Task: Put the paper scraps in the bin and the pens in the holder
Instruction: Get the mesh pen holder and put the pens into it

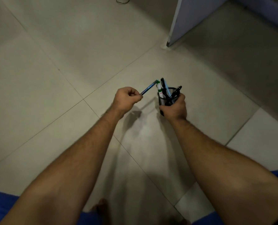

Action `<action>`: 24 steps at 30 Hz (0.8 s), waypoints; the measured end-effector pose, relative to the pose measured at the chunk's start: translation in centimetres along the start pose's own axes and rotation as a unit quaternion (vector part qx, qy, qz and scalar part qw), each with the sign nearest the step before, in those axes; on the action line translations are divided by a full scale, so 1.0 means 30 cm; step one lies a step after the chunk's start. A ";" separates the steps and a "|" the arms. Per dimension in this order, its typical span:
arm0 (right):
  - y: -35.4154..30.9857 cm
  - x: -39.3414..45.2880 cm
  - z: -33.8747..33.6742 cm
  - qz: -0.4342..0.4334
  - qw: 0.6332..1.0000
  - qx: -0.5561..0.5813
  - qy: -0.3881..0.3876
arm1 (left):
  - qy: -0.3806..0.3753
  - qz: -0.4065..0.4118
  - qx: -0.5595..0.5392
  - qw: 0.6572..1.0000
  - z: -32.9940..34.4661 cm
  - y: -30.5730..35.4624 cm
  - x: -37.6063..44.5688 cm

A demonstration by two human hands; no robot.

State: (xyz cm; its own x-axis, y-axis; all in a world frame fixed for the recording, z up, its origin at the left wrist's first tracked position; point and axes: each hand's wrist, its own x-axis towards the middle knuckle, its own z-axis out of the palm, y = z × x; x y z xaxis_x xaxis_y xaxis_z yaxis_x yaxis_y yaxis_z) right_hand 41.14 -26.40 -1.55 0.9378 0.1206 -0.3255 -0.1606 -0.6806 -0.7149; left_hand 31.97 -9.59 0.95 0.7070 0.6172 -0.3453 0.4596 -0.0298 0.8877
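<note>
fingers (137, 96) of the left hand (126, 99) pinching the blue pen (148, 88), right hand (174, 108) gripping the mesh holder (166, 99); crowded pens (165, 89) could deflect it onto the floor (53, 78).

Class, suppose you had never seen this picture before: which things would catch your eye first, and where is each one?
At the centre, the right hand grips a black mesh pen holder with several pens standing in it, held above the pale tiled floor. Just left of it, the left hand pinches a blue pen, its far end pointing toward the holder's rim. At the upper right stands a grey-blue panel.
</note>
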 end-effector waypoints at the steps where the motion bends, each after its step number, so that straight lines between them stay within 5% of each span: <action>1: 0.002 0.000 -0.001 0.000 1.000 -0.002 0.000 | -0.024 0.006 0.008 1.000 -0.002 0.018 0.002; 8: -0.009 -0.021 0.015 -0.044 0.999 -0.011 -0.011 | -0.089 0.025 0.058 0.994 0.028 0.071 0.016; 17: -0.052 -0.041 0.041 -0.059 0.998 0.017 -0.032 | 0.007 0.063 -0.009 0.998 0.117 0.087 -0.008; 24: -0.188 -0.190 -0.103 0.012 0.993 0.111 -0.034 | 0.135 -0.010 -0.060 0.989 0.069 0.206 -0.141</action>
State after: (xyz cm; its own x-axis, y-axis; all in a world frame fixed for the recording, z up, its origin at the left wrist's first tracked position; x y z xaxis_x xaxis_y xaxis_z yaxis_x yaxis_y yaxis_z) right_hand 37.65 -25.48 6.26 0.9110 0.1594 -0.3805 -0.2542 -0.5094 -0.8221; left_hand 32.94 -14.02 7.28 0.5212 0.8050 -0.2836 0.3930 0.0685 0.9170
